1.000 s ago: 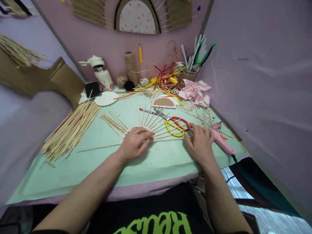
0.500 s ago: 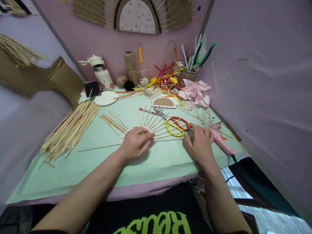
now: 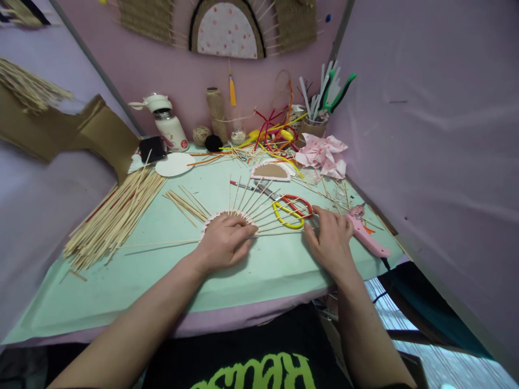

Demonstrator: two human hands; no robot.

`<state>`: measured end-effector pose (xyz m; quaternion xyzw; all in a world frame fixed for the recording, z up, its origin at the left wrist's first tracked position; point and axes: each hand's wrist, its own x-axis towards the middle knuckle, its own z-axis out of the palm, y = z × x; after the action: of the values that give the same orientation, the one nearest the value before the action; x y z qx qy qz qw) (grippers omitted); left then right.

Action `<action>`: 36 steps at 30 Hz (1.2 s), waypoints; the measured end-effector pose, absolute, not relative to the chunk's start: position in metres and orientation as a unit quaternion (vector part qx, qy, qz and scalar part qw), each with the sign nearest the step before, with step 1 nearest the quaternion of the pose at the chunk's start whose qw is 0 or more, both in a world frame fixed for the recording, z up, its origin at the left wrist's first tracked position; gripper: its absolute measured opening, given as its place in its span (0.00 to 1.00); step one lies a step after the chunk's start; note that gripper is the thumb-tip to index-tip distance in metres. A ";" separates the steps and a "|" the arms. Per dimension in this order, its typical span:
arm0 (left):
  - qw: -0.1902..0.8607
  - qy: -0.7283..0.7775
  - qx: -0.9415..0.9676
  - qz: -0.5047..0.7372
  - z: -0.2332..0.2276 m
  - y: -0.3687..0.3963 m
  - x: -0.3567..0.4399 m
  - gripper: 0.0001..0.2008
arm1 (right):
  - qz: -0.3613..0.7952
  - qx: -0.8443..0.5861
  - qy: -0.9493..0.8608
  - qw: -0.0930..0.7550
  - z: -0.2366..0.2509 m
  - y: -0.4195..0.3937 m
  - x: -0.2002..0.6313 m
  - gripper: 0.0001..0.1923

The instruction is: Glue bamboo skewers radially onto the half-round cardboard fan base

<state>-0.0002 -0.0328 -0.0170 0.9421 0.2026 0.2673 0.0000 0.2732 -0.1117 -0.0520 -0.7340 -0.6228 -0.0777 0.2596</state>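
The two hands are well apart on the table [image 3: 162,286]. The left hand [image 3: 225,242] lies palm down, with the fingers slightly bent, over a half-round piece [image 3: 206,222] with a pink edge, and it covers a large part of it. This piece is at the middle of the table, and from its curved edge thin sticks [image 3: 279,233] spread out like rays. The right hand [image 3: 334,237] rests with its thumb and forefinger apart, near the ends of the sticks on the right; I cannot tell if it touches them. It is between the scissors [image 3: 277,194], which have one red and one yellow handle, and a pink glue gun [image 3: 371,237]. Behind the scissors lies a second half-round piece [image 3: 271,172], brown with a pale pink border. At the left, a big pile of sticks [image 3: 117,221] lies slantwise.
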 end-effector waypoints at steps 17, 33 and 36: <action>0.024 0.225 0.941 0.250 -0.024 -0.032 0.000 0.17 | -0.087 -0.730 -0.623 0.265 -0.053 -0.111 0.274 0.23; 0.030 0.224 0.945 0.234 -0.024 -0.032 -0.001 0.22 | -0.081 -0.727 -0.623 0.278 -0.051 -0.112 0.274 0.23; 0.043 0.231 0.946 0.223 -0.023 -0.032 -0.001 0.23 | -0.081 -0.729 -0.623 0.272 -0.051 -0.112 0.274 0.23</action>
<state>-0.0010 -0.0321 -0.0229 0.9462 0.2309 0.2229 0.0425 0.2740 -0.1117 -0.0508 -0.7291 -0.6226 -0.0814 0.2723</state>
